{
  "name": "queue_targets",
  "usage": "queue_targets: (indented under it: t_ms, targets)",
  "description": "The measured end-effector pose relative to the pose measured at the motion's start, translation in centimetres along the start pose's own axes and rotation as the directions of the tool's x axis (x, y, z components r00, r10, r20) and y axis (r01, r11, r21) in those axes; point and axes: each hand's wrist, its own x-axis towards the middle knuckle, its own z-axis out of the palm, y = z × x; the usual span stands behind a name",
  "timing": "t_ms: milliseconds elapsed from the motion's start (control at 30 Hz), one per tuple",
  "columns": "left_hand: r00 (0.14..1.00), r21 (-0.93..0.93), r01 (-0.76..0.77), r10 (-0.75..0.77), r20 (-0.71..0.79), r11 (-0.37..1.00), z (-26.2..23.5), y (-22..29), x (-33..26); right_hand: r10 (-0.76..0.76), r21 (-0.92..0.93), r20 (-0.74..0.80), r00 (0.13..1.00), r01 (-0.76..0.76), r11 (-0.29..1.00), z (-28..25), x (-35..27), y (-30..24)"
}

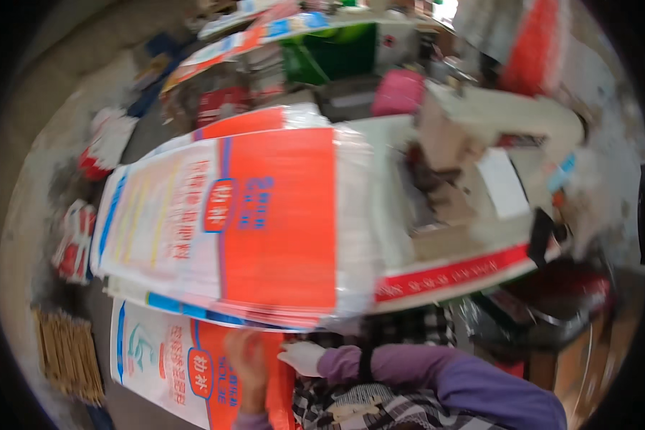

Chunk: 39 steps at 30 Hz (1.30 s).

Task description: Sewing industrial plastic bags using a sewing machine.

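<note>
Orange-and-white woven sacks (pixel 229 222) lie stacked; both hands' grip on the lower sack (pixel 172 365) is unclear.

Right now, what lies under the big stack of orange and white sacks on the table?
Under the stack of sacks shows only a table edge with a red strip at right. Below, both hands touch another sack. The tabletop beneath is covered.

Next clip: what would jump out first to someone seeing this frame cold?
The thick stack of orange-and-white printed sacks fills the middle of the view, lying on a work table. Below it, at the near edge, the left hand and the white-gloved right hand meet on a single sack hanging lower. A cream sewing machine stands at upper right.
</note>
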Motion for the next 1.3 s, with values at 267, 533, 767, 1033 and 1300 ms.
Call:
queue_targets:
  t_ms: [267, 533, 767, 1033, 1300]
  targets:
    - [0.812, -0.222, -0.066, 0.182, 0.555, 0.973, 18.2, 4.4, 14.6, 0.104, -0.005, 0.057, 0.993, -0.104, 0.995, -18.3, -8.1, -1.4]
    - [0.912, -0.480, -0.016, 0.210, 0.353, 0.877, 13.4, 8.6, 12.5, 0.792, 0.860, -0.303, 0.531, -0.205, 0.467, -27.3, -9.0, 4.1]
    - [0.841, -0.335, -0.385, 0.476, 0.256, 0.860, 10.2, 9.7, 10.8, 0.490, 0.386, -0.635, 0.597, -0.304, 0.871, -23.2, -9.2, 7.3]
    - [0.788, -0.286, -0.490, 0.559, 0.258, 0.823, 9.8, 10.1, 9.0, 0.693, 0.854, -0.378, 0.614, -0.057, 0.517, -20.6, -10.9, 5.1]
    - [0.786, -0.593, 0.574, -0.177, 0.592, 0.565, 10.3, 12.1, 11.0, 0.751, 0.908, -0.418, 0.512, 0.202, 0.367, -20.0, -5.7, 2.6]
